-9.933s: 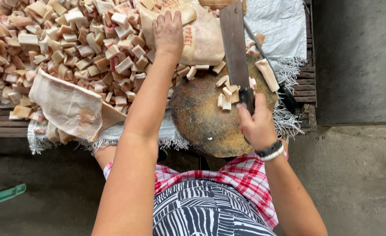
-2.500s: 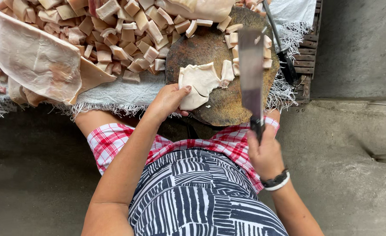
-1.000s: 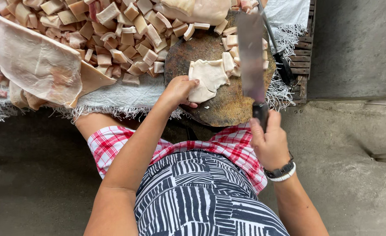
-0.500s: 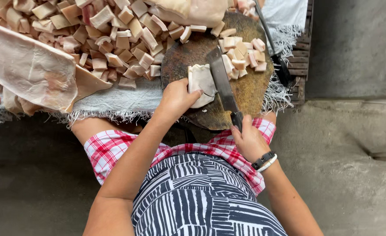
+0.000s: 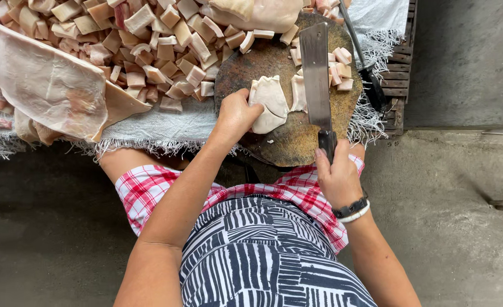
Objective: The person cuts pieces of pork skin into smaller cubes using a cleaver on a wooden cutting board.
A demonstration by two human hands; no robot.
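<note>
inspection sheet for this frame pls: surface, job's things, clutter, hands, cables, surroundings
Surface: round, stained wooden chopping block at the edge of a white fringed cloth.
Job's things: pale slab of pork skin on the block; cleaver blade flat above the block, beside the slab.
Clutter: pile of cut cubes left of the block, a few cubes on the block's right side; large uncut skin sheet far left; a second dark-handled tool at the block's right edge.
Hands: left hand pressing on the slab; right hand closed on the cleaver handle, wristbands on.
Cables: nothing seen.
Surroundings: concrete floor; wooden pallet slats under the cloth.
</note>
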